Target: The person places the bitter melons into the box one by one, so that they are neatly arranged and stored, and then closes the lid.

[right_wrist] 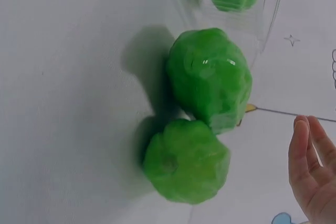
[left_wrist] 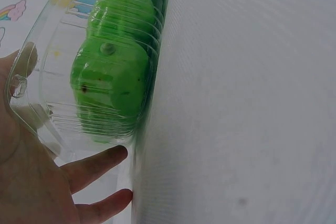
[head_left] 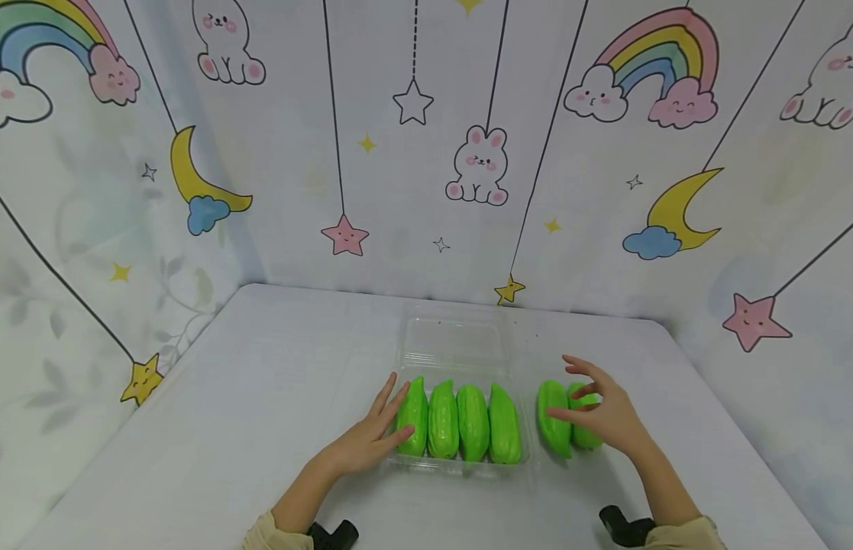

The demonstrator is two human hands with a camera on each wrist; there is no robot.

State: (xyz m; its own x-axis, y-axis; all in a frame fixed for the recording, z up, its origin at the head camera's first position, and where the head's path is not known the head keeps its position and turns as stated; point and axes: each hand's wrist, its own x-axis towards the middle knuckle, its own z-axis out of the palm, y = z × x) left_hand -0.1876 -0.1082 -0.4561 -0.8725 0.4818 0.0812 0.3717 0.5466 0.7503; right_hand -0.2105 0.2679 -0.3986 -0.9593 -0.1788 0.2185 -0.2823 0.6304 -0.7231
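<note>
A clear plastic clamshell box point(head_left: 460, 469) stands on the table with its lid laid back. Inside it several bright green, ridged gourds point(head_left: 473, 424) lie side by side in a row. My left hand point(head_left: 360, 444) rests at the box's left side, fingers spread; the left wrist view shows the hand point(left_wrist: 31, 166) right at the box wall. To the right of the box lie two more gourds, one nearer the box point(head_left: 553, 424) and one beside it point(head_left: 586, 437). Over this pair hovers my right hand point(head_left: 608, 412), thumb and fingers apart and nothing between them.
The box's transparent lid point(head_left: 456, 336) lies toward the back of the white table point(head_left: 275, 367). Behind the table hangs a cloth backdrop point(head_left: 282, 153) printed with stars, moons and rabbits. Black wrist mounts point(head_left: 625, 527) sit at both wrists.
</note>
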